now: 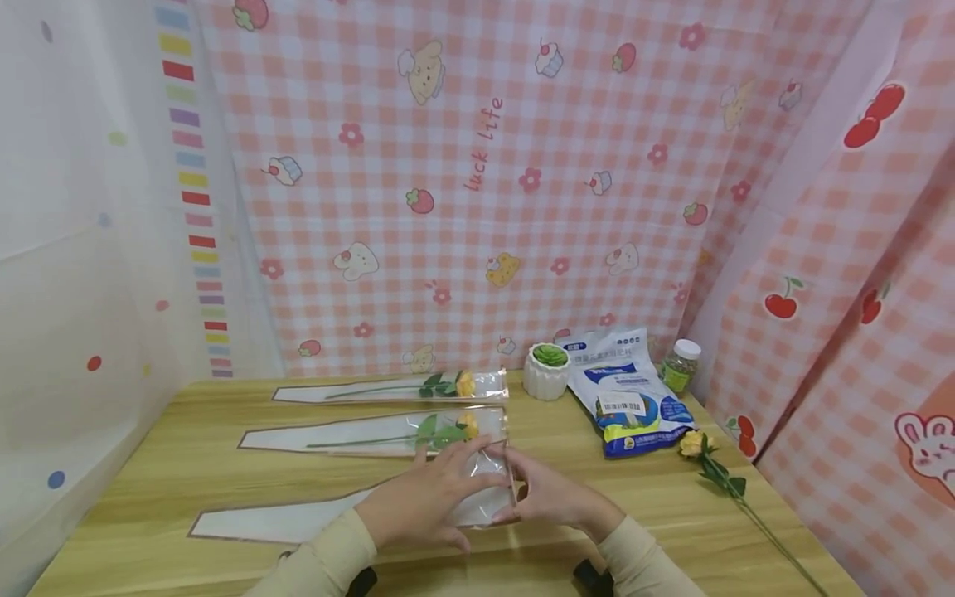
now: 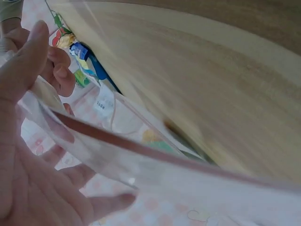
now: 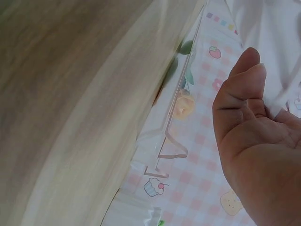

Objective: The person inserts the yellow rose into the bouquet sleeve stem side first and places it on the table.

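Note:
A clear flower sleeve with a white backing and brown edge (image 1: 261, 522) lies nearest me, its wide end toward the right. Over that wide end my left hand (image 1: 440, 489) spreads with straight fingers. The left wrist view shows the sleeve's bowed plastic (image 2: 188, 186) passing across this left hand's palm (image 2: 33, 188). My right hand (image 1: 559, 493) holds the sleeve's mouth, index finger at the far edge and thumb at the near edge. In the right wrist view the right hand's fingers (image 3: 240, 103) are curled; most of the sleeve is out of that view.
Two sleeves, each with a yellow rose (image 1: 466, 384) (image 1: 468, 425), lie behind. A loose yellow rose (image 1: 694, 444) rests at the right. At the back right stand a potted succulent (image 1: 547, 377), a blue-white bag (image 1: 627, 398) and a lidded jar (image 1: 681, 366). Patterned cloth (image 1: 477, 224) hangs around the table.

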{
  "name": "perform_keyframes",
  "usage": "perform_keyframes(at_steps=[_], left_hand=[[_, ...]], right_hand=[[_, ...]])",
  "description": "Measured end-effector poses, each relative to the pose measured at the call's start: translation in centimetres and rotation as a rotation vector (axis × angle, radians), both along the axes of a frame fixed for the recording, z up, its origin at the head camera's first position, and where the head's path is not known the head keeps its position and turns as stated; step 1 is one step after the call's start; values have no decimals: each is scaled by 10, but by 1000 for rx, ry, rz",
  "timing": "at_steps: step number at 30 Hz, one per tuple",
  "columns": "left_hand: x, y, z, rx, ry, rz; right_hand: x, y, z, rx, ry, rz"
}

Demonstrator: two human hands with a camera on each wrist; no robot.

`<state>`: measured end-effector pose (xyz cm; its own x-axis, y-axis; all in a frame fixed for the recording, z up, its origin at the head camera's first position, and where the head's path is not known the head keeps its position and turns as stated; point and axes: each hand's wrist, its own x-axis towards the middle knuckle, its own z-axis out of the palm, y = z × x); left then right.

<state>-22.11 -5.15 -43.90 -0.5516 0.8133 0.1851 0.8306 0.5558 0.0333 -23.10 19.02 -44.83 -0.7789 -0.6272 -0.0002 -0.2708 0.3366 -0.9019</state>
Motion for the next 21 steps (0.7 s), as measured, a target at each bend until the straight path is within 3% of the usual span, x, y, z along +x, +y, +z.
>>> perform_keyframes(at_steps=[9,14,18,21], left_hand=[[1,-1,4,6,19,-65],[0,-5,5,-43,41,-35],[0,-9,6,-63,-2,2],[0,-10,8,-80,-37,25]], right_hand=[[-2,-2,-4,47,73,20],[-1,-2,-3,53,62,22],[-1,0,-4,74,91,51],[-2,0,-4,69,64,57]])
